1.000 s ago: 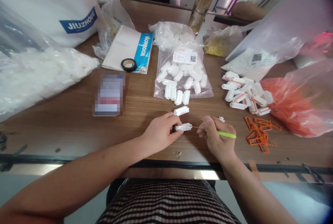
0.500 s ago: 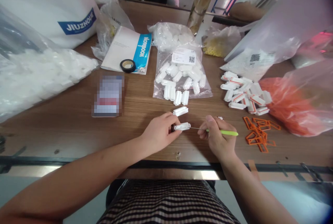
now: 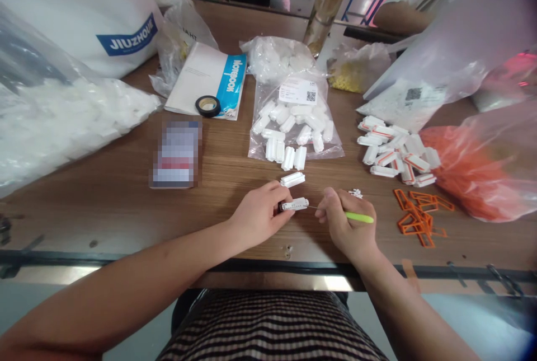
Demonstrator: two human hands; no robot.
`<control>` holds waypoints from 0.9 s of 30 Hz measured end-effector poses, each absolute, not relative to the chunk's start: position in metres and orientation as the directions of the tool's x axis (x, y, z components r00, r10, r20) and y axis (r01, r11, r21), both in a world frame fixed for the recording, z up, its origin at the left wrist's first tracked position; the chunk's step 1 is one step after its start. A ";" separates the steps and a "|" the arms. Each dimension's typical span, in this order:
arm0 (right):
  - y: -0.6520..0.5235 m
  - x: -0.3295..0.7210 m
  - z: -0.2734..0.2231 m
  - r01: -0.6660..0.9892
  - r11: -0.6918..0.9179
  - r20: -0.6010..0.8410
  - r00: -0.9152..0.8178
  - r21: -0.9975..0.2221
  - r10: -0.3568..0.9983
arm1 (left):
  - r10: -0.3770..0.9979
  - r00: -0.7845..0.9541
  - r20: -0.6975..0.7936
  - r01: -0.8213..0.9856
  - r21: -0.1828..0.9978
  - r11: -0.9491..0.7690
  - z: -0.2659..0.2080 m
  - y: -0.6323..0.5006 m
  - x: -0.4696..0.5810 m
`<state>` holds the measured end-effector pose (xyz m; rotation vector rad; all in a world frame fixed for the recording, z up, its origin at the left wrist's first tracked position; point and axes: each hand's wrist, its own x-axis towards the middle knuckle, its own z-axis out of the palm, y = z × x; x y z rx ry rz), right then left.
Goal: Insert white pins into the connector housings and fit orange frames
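Observation:
My left hand (image 3: pixel 266 207) is closed on the left end of a white plastic connector housing (image 3: pixel 296 204) with rows of small holes. My right hand (image 3: pixel 348 218) is closed around a thin metal pick with a bright green handle (image 3: pixel 359 217). The pick points left, with its tip at or close to the housing's right end; whether it touches, I cannot tell. Just beyond lies another white housing (image 3: pixel 292 179). Tiny white pieces (image 3: pixel 356 193) lie behind my right hand. Orange rectangular frames (image 3: pixel 419 215) are spread to its right.
More white housings lie on a clear bag (image 3: pixel 296 126). Housings with orange strips (image 3: pixel 396 154) are heaped beside a bag of orange parts (image 3: pixel 482 176). A phone (image 3: pixel 176 154), a notebook (image 3: pixel 201 78) with black tape (image 3: pixel 208 106), and a bottle (image 3: pixel 327 8) stand around.
My right hand has shifted slightly left and up, its grip on the pick altered, and less of the green handle shows. More tiny white pieces are visible. My left hand stays nearly still.

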<state>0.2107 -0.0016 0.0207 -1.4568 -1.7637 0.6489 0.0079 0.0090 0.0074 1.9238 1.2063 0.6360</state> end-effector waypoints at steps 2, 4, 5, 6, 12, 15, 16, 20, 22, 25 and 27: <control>-0.002 0.210 0.022 0.638 0.273 0.251 -0.128 -0.720 0.960 | 0.904 0.427 0.010 0.527 0.810 -0.258 0.008 0.009 0.008; -0.003 0.211 0.022 0.621 0.277 0.253 -0.129 -0.733 0.959 | 0.904 0.428 0.011 0.527 0.809 -0.260 0.008 0.009 0.008; -0.003 0.211 0.021 0.592 0.260 0.245 -0.107 -0.763 0.964 | 0.902 0.431 0.013 0.525 0.809 -0.262 0.008 0.009 0.008; -0.003 0.212 0.020 0.555 0.236 0.234 -0.076 -0.798 0.969 | 0.902 0.432 0.014 0.525 0.809 -0.264 0.008 0.009 0.008; -0.003 0.214 0.017 0.439 0.164 0.202 0.041 -0.884 0.979 | 0.903 0.429 0.013 0.521 0.813 -0.259 0.007 0.009 0.008; -0.002 0.214 0.018 0.419 0.146 0.176 0.034 -0.896 0.984 | 0.905 0.425 0.020 0.521 0.812 -0.263 0.006 0.009 0.008; -0.002 0.214 0.018 0.417 0.141 0.168 0.029 -0.898 0.985 | 0.905 0.424 0.022 0.522 0.811 -0.264 0.006 0.009 0.008; -0.001 0.214 0.016 0.388 0.135 0.163 0.040 -0.912 0.986 | 0.904 0.428 0.020 0.519 0.813 -0.263 0.006 0.010 0.008; -0.001 0.214 0.016 0.371 0.132 0.165 0.057 -0.919 0.985 | 0.904 0.428 0.015 0.520 0.813 -0.260 0.007 0.010 0.007; 0.000 0.213 0.015 0.369 0.125 0.159 0.063 -0.921 0.985 | 0.905 0.425 0.022 0.520 0.812 -0.264 0.006 0.009 0.007; 0.000 0.213 0.015 0.371 0.125 0.157 0.058 -0.920 0.986 | 0.905 0.425 0.035 0.516 0.812 -0.274 0.005 0.009 0.007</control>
